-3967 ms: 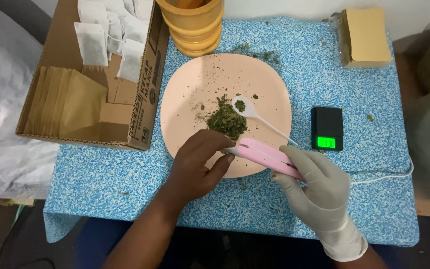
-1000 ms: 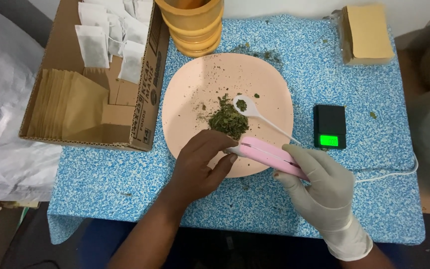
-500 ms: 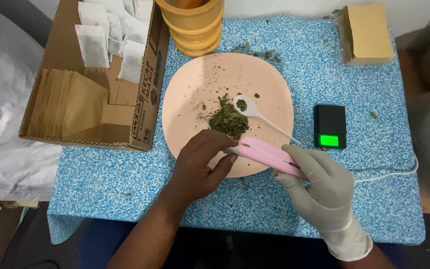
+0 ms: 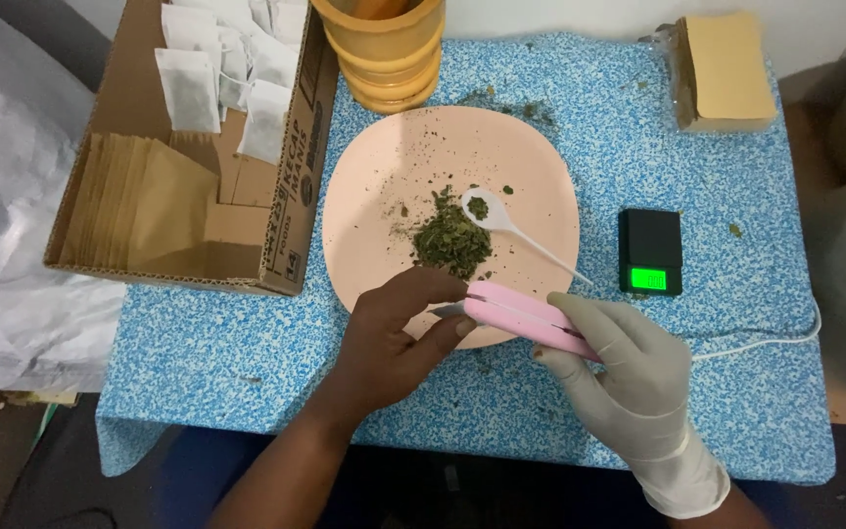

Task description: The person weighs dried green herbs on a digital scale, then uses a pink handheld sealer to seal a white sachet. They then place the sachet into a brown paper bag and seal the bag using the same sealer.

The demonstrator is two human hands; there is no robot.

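Note:
A round pink plate (image 4: 384,176) holds a small heap of dried green leaves (image 4: 450,240) and a white plastic spoon (image 4: 511,230) with a few leaves in its bowl. At the plate's near rim my gloved right hand (image 4: 629,377) grips a pink clamp-like hand tool (image 4: 521,315). My bare left hand (image 4: 399,338) pinches something small at the tool's tip; what it holds is hidden by the fingers.
A cardboard box (image 4: 291,147) at left holds brown paper envelopes (image 4: 134,211) and white sachets (image 4: 217,73). Stacked yellow bowls (image 4: 384,49) stand behind the plate. A black pocket scale (image 4: 650,252) with a lit green display and a stack of tan packets (image 4: 727,69) lie at right.
Nothing has visibly moved over the last second; both hands stay at the tool's tip and the spoon rests in the same spot.

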